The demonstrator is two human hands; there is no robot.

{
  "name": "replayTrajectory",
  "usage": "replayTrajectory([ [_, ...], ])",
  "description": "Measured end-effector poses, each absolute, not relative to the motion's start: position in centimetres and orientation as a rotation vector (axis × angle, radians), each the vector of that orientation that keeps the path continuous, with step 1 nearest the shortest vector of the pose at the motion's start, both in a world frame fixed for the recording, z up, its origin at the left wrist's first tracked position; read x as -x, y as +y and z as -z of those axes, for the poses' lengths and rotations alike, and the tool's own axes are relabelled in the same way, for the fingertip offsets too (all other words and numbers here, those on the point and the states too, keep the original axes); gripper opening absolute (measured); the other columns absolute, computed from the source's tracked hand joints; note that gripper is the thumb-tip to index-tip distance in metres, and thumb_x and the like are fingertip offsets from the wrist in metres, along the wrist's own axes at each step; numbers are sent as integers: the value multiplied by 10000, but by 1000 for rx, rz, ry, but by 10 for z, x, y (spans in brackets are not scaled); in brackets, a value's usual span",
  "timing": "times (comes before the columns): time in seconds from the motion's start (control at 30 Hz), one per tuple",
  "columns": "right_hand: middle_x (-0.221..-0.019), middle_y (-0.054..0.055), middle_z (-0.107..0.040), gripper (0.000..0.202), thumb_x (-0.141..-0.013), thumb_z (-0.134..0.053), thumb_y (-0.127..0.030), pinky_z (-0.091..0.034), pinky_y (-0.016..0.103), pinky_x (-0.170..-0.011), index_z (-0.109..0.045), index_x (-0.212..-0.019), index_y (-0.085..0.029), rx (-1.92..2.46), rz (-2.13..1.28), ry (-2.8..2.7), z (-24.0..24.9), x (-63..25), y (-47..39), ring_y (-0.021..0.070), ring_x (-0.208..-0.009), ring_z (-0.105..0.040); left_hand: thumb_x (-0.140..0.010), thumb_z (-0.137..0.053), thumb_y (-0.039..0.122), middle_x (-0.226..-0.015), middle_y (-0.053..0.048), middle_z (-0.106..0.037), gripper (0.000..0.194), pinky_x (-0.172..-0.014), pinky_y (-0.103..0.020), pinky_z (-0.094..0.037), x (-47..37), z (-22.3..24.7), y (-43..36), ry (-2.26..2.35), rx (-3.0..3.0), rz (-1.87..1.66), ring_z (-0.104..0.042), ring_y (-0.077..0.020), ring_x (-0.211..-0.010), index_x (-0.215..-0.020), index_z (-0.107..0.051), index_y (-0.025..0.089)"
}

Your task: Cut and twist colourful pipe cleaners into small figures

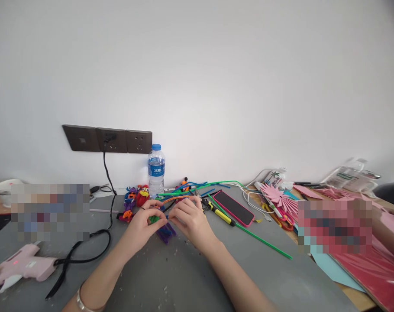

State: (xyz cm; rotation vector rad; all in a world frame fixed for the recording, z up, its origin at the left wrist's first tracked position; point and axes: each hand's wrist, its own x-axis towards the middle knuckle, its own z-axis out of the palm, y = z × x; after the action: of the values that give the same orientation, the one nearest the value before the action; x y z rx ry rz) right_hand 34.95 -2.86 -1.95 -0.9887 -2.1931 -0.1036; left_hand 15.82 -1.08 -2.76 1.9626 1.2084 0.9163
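My left hand (148, 219) and my right hand (190, 216) meet over the grey table, fingers pinched close together. Between their fingertips shows a small blue bit of pipe cleaner (166, 216). An orange pipe cleaner (176, 198) arches from one hand to the other; whether it is joined to the blue bit is hidden. Under the hands lie purple pipe cleaner pieces (166, 234), and some green fuzzy material (153, 220) shows by my left fingers. Just behind my left hand stand a red and yellow pipe cleaner figure (142, 196) and a purple and orange one (130, 199).
A water bottle (156, 171) stands against the wall. Right of my hands lie yellow-handled pliers (221, 214), a phone (234, 208) and a green pipe cleaner (265, 242). A pink glue gun (28, 262) with a black cord is at left. Another person's arm (387, 229) reaches over red paper at right.
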Motion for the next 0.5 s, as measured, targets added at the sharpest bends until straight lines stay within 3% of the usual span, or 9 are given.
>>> replayTrajectory([
  [0.07, -807, 2, -669, 166, -967, -494, -194, -281, 363, -933, -593, -834, -213, 969, 72, -2203, 18, -350, -29, 147, -788, -530, -805, -635, 400, -1133, -97, -618, 240, -738, -330, -491, -155, 26, -9, 1155, -1845, -832, -609, -283, -999, -691, -701, 200],
  [0.23, -818, 5, -672, 140, -939, -550, -200, -321, 340, -870, -593, -806, -209, 978, -135, -2177, 16, -352, -26, 152, -790, -548, -813, -619, 384, -813, -34, -657, 197, -669, -288, -483, -157, 23, -11, 1036, -1736, -819, -623, -212, -789, -759, -645, 197],
  [0.4, -810, 5, -658, 119, -919, -578, -206, -328, 325, -834, -604, -804, -213, 1006, -255, -2136, 17, -354, -24, 160, -812, -574, -805, -630, 384, -850, -46, -686, 250, -620, -281, -503, -161, 29, -11, 1027, -1643, -834, -646, -212, -793, -976, -619, 203],
  [0.5, -822, 4, -659, 131, -927, -558, -203, -324, 317, -830, -601, -803, -212, 1011, -236, -2143, 18, -354, -24, 152, -815, -580, -772, -655, 419, -756, -56, -701, 288, -551, -272, -489, -160, 29, -10, 1015, -1489, -790, -648, -200, -685, -909, -649, 165],
])
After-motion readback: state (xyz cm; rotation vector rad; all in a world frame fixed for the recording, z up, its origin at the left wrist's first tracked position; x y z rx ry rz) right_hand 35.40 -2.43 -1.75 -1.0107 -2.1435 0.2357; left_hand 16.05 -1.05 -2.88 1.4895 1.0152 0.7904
